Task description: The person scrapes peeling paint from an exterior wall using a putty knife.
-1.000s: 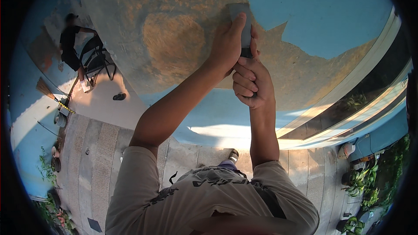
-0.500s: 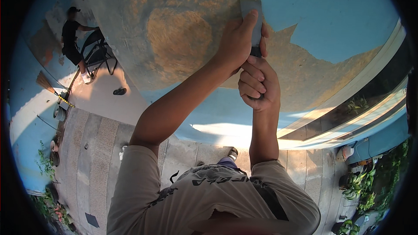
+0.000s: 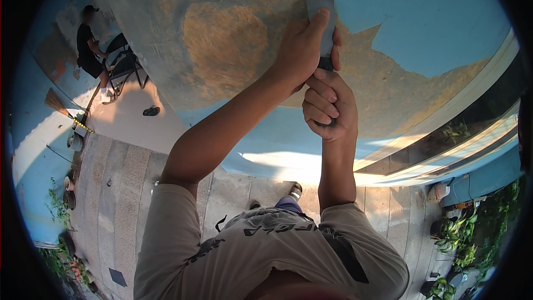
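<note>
Both my hands are closed on one scraper (image 3: pixel 320 3), a flat grey blade with a dark handle. My left hand (image 3: pixel 302 50) wraps the blade, its thumb lying along the face and fingertips showing at the right edge. Just below, my right hand (image 3: pixel 332 105) grips the handle, most of which is hidden in the fist. The blade's upper end is at the wall (image 3: pixel 411 16), near where blue paint meets a bare brown-grey patch (image 3: pixel 222 44). Whether its edge touches the surface I cannot tell.
At the far left a person (image 3: pixel 89 47) in dark clothes is beside a black folding chair (image 3: pixel 125 64). A broom (image 3: pixel 55 103) leans near there. Window frame (image 3: pixel 444 128) runs along the right; potted plants (image 3: pixel 461 233) stand lower right. Paving (image 3: pixel 127 189) lies below.
My view of the wall has shifted slightly; my grip on the scraper looks the same. The person at the left has drawn an arm back from the chair's top.
</note>
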`<state>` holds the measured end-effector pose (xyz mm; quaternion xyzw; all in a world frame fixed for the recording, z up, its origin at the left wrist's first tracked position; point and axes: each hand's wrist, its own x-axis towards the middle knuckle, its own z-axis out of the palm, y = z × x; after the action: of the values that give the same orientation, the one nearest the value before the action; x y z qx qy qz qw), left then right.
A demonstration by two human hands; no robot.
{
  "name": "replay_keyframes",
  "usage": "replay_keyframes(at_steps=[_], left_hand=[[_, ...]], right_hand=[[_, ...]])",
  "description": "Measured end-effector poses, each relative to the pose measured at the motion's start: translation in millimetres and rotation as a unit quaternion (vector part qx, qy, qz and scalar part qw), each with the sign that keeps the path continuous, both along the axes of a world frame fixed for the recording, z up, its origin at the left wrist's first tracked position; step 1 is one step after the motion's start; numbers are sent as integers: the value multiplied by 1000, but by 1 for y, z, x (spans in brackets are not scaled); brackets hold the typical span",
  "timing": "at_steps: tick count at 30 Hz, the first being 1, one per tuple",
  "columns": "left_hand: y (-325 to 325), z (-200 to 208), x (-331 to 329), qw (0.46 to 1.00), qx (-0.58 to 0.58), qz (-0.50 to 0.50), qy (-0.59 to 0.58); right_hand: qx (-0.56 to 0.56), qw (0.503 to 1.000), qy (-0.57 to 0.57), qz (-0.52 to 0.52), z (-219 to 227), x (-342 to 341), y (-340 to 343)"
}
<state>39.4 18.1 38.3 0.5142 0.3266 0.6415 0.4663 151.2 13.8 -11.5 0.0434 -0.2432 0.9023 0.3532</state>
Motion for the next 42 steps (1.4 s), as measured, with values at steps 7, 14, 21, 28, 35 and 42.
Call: replay_keyframes(at_steps=[7,14,21,28,35,42], left_hand=[[1,6,1,999,18,6,-26],[-1,7,6,999,28,14,-17],[-1,6,3,1000,14,6,-6],[0,5,4,1000,24,-1,-8],[-1,6,6,999,30,-9,-21],[-2,7,9,999,20,1,-48]], right_hand=[[-2,1000,3,-1,8,-1,2],[0,999,5,38,8,8,4],[-10,999,15,37,7,6,1],[-9,999,17,38,12,9,0],[-4,998,23,55,14,12,-1],[-5,999,-4,33,22,14,-4]])
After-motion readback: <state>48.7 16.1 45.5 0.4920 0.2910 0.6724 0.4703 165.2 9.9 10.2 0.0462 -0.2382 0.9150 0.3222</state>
